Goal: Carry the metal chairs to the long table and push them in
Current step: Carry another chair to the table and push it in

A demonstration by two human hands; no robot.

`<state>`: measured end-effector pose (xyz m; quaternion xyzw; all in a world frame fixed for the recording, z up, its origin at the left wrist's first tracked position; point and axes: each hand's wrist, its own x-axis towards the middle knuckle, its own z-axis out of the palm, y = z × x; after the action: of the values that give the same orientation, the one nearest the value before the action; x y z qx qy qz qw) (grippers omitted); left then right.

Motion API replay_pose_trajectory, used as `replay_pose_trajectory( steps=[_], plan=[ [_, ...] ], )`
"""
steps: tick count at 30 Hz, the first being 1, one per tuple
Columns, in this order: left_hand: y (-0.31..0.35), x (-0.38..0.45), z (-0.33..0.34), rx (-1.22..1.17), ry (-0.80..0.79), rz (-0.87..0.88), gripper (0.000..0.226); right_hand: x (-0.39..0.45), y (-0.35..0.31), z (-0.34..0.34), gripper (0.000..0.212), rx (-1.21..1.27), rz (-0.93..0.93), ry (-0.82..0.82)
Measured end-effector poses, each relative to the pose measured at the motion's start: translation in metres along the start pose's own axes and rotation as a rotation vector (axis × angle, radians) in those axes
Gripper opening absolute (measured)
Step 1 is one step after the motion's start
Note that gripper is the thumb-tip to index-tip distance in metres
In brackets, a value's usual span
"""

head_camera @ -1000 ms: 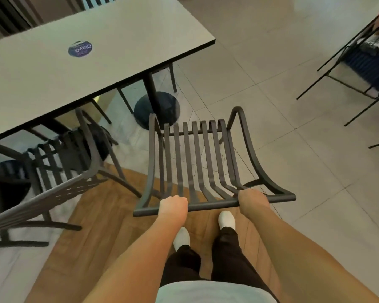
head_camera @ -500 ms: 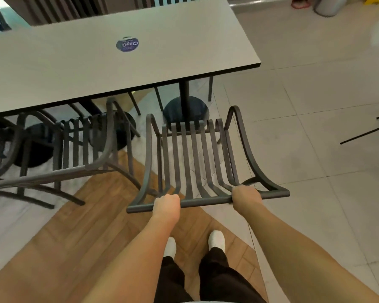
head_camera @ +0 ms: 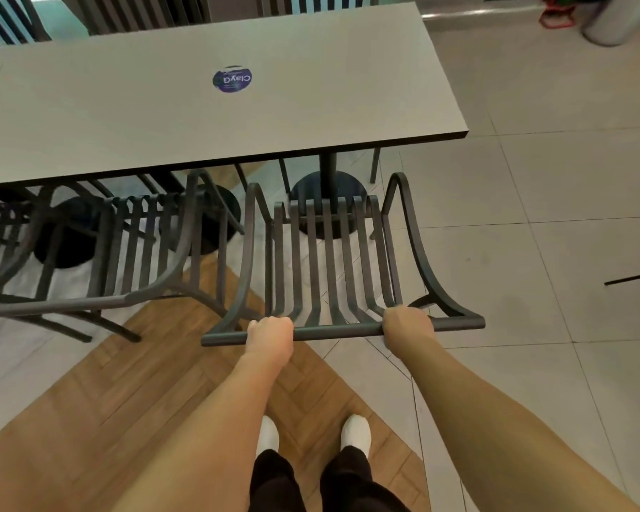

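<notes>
A dark metal slatted chair (head_camera: 333,260) stands right in front of me, facing the long grey table (head_camera: 163,116). My left hand (head_camera: 270,336) grips the top rail of its backrest left of centre. My right hand (head_camera: 407,325) grips the same rail right of centre. The chair's front edge lies close to the table's near edge, by the black pedestal base (head_camera: 327,194). A second metal chair (head_camera: 134,249) sits to the left, partly under the table.
A blue round sticker (head_camera: 233,79) lies on the tabletop. More chair backs show at the far left edge and beyond the table. The floor is pale tile with a wood-look strip under my feet. A silver bin (head_camera: 617,20) stands far right.
I have stepped closer and turned left, squaring the chair to the table. Its front edge now nears the table's edge. Both hands keep their grip on the top rail.
</notes>
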<state>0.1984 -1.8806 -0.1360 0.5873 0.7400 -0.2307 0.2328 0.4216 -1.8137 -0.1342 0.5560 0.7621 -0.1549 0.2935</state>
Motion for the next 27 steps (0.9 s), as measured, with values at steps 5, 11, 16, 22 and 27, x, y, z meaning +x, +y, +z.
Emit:
replay_pose_trajectory(
  steps=[5, 11, 16, 22, 27],
  plan=[
    [0.004, 0.017, -0.012, 0.004, 0.010, -0.021, 0.019, 0.019, 0.005, -0.012, 0.022, -0.012, -0.019, 0.018],
    [0.003, 0.040, -0.027, 0.001, 0.030, -0.035, 0.019, 0.044, 0.006, -0.027, 0.022, -0.033, -0.018, 0.022],
    [0.001, 0.066, -0.049, 0.006, 0.040, -0.056, 0.015, 0.075, 0.004, -0.045, 0.023, -0.045, 0.002, 0.030],
    [-0.003, 0.093, -0.061, -0.014, 0.043, -0.042, 0.016, 0.099, 0.003, -0.059, 0.029, -0.042, 0.039, 0.020],
    [-0.008, 0.111, -0.073, -0.006, -0.001, 0.022, 0.023, 0.109, 0.003, -0.070, 0.032, -0.043, 0.081, 0.015]
  ],
)
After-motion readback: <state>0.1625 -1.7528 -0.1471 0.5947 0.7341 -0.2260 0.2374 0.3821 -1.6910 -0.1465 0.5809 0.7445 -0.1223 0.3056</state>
